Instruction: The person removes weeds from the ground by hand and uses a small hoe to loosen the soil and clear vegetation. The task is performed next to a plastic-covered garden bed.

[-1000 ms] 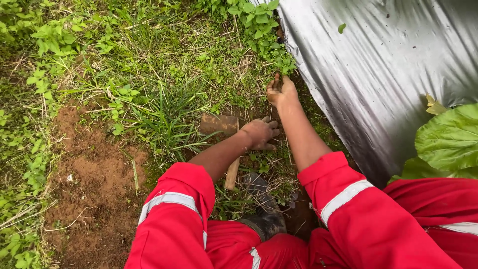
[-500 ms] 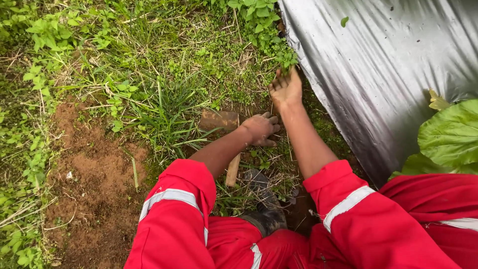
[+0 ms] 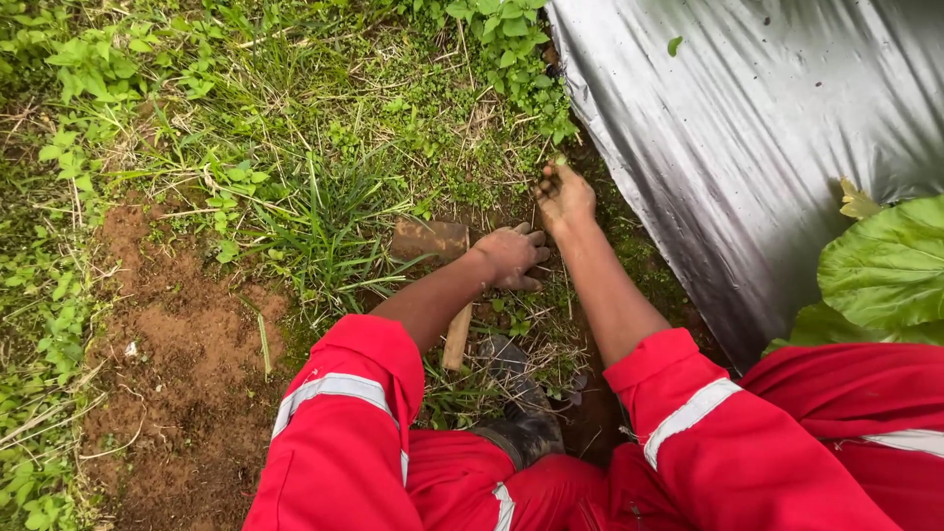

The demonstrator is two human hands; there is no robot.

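My left hand (image 3: pixel 511 256) rests palm-down on the grass and soil, fingers spread, just right of a small hoe's rusty blade (image 3: pixel 430 239). The hoe's wooden handle (image 3: pixel 456 337) runs back under my forearm. My right hand (image 3: pixel 563 195) reaches farther ahead to the weeds (image 3: pixel 536 103) at the edge of the silver plastic mulch sheet (image 3: pixel 747 147). Its soiled fingers are curled at a small green plant; whether they grip it is unclear. Both arms wear red sleeves with reflective bands.
Grass and leafy weeds cover the ground ahead and to the left. A bare patch of brown soil (image 3: pixel 167 364) lies at the left. A large green leaf (image 3: pixel 885 270) sits on the sheet at right. My dark boot (image 3: pixel 516 408) is between my knees.
My right hand has moved a little forward along the sheet's edge, down into the weeds. My left hand stays on the ground beside the hoe.
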